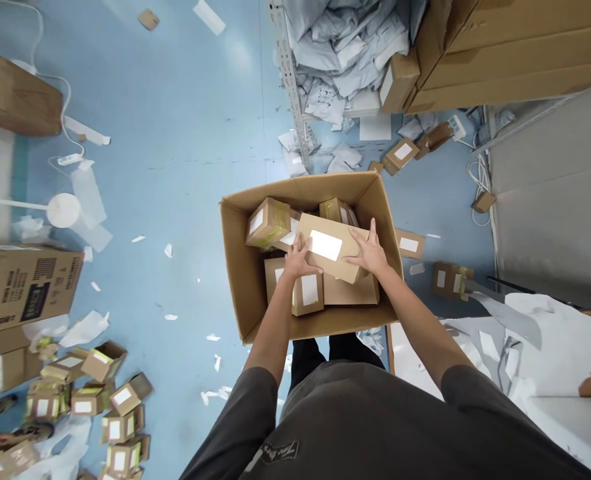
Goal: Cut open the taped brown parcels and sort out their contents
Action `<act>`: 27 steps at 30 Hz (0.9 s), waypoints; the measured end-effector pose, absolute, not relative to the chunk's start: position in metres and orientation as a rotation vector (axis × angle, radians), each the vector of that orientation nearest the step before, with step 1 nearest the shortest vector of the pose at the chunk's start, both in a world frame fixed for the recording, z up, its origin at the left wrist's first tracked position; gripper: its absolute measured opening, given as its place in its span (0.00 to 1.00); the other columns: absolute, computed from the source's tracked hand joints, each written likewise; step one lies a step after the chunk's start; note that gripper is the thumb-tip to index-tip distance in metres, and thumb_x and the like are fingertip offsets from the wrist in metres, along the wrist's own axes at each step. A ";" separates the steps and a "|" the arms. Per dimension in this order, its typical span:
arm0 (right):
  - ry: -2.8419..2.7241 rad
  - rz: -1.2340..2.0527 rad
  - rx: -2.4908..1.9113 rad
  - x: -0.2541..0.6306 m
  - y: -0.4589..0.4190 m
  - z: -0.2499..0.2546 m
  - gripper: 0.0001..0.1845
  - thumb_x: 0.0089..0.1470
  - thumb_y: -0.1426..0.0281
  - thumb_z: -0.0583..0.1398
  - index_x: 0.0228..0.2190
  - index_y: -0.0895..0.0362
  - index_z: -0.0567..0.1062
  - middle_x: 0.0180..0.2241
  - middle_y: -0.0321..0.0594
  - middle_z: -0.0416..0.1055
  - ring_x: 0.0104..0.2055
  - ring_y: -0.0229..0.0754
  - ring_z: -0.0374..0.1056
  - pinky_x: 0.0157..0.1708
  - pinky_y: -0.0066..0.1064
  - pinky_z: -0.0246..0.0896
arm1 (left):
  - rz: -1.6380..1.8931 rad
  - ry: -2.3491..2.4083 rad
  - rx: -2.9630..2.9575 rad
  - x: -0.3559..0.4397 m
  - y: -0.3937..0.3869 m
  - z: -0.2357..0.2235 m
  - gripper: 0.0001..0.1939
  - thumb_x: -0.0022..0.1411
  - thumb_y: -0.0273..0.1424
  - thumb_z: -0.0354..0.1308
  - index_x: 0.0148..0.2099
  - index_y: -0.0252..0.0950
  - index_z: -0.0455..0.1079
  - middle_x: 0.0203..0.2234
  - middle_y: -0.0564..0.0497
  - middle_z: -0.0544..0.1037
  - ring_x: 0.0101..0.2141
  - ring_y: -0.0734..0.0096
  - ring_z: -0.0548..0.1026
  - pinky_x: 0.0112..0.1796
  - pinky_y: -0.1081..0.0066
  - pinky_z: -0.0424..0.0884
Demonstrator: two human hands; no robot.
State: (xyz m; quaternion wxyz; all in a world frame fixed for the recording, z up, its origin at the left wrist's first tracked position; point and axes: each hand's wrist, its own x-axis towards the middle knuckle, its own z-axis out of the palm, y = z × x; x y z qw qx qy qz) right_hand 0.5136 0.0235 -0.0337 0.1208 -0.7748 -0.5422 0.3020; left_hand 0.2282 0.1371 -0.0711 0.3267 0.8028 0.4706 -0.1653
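Note:
A large open cardboard carton [238, 280] stands in front of my legs with several smaller boxes in it. My left hand [298, 260] grips the left end of a flat cardboard box [336, 268] with a white label on top. On its right end, my right hand [368, 251] holds the same box, thumb and fingers apart across it. The held box is tilted over the others within the carton. Below it are a labelled box [308, 297] and a wider box [350, 293]. Another taped box [269, 223] leans at the carton's far left.
At the top, a rack [289, 73] holds grey mailing bags [345, 47]. Small boxes [119, 427] lie at lower left, near another person's foot and hand. Paper scraps litter the blue floor [175, 133]. A table [475, 333] with white wrapping is at my right.

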 end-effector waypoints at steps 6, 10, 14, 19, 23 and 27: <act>-1.560 0.832 -2.242 0.502 -0.026 -0.014 0.64 0.38 0.45 0.80 0.72 0.45 0.67 0.79 0.45 0.17 0.77 0.79 0.44 0.69 0.64 0.57 | -0.388 1.229 2.159 0.220 0.089 -0.044 0.72 0.43 0.58 0.80 0.81 0.55 0.46 0.81 0.43 0.36 0.72 0.21 0.53 0.64 0.37 0.61; -1.553 0.716 -2.198 0.486 -0.049 0.018 0.62 0.39 0.46 0.80 0.71 0.46 0.69 0.79 0.44 0.18 0.78 0.78 0.40 0.72 0.64 0.52 | -0.268 1.235 2.208 0.205 0.065 -0.017 0.69 0.44 0.59 0.79 0.81 0.55 0.49 0.81 0.43 0.39 0.72 0.22 0.53 0.65 0.38 0.61; -1.558 0.593 -2.157 0.454 -0.065 0.063 0.57 0.40 0.50 0.80 0.69 0.47 0.71 0.79 0.43 0.16 0.78 0.77 0.40 0.73 0.62 0.51 | -0.159 1.247 2.263 0.177 0.052 0.020 0.68 0.44 0.58 0.79 0.80 0.56 0.51 0.81 0.45 0.40 0.71 0.23 0.55 0.64 0.38 0.62; -1.513 0.414 -2.161 0.392 -0.102 0.115 0.55 0.42 0.52 0.80 0.69 0.45 0.72 0.79 0.41 0.20 0.79 0.73 0.38 0.74 0.63 0.51 | -0.078 1.193 2.377 0.127 0.036 0.073 0.66 0.46 0.61 0.77 0.80 0.56 0.51 0.81 0.44 0.41 0.72 0.25 0.54 0.65 0.38 0.62; -1.414 0.302 -2.215 0.343 -0.153 0.144 0.53 0.42 0.51 0.80 0.67 0.46 0.74 0.79 0.42 0.24 0.79 0.73 0.39 0.74 0.62 0.52 | -0.042 1.083 2.496 0.091 0.013 0.104 0.66 0.46 0.61 0.77 0.80 0.58 0.50 0.81 0.46 0.40 0.72 0.24 0.53 0.64 0.38 0.63; -1.287 0.220 -2.268 0.306 -0.203 0.165 0.54 0.40 0.51 0.81 0.67 0.46 0.74 0.79 0.44 0.28 0.79 0.73 0.39 0.74 0.62 0.51 | -0.037 0.946 2.602 0.073 -0.010 0.124 0.66 0.46 0.63 0.76 0.80 0.59 0.49 0.81 0.48 0.40 0.71 0.23 0.54 0.63 0.37 0.64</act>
